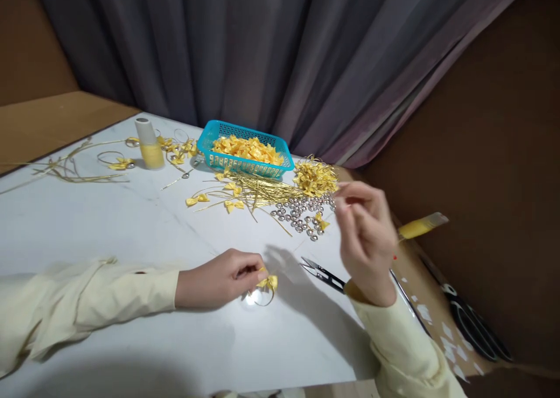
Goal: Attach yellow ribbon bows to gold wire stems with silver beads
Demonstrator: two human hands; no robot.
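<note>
My left hand (230, 278) rests on the white table with thumb and fingers pinched on a small yellow ribbon bow (270, 282). A thin gold cord loop (268, 302) hangs from the bow onto the tabletop. Raised above the table to the right, my right hand (367, 240) has its fingertips pressed together. What they hold, if anything, is too fine and blurred to make out. Below it lie black thread snips (324, 274), their blades pointing left. Loose silver beads (301, 211) are scattered just beyond, beside a bundle of gold cords (266, 189).
A blue basket (214, 128) full of yellow bows stands at the back, with a heap of finished-looking bows (315, 176) beside it. A yellow thread spool (150, 144) stands far left; another spool (422, 226) lies right. Large black scissors (472, 322) lie among white scraps.
</note>
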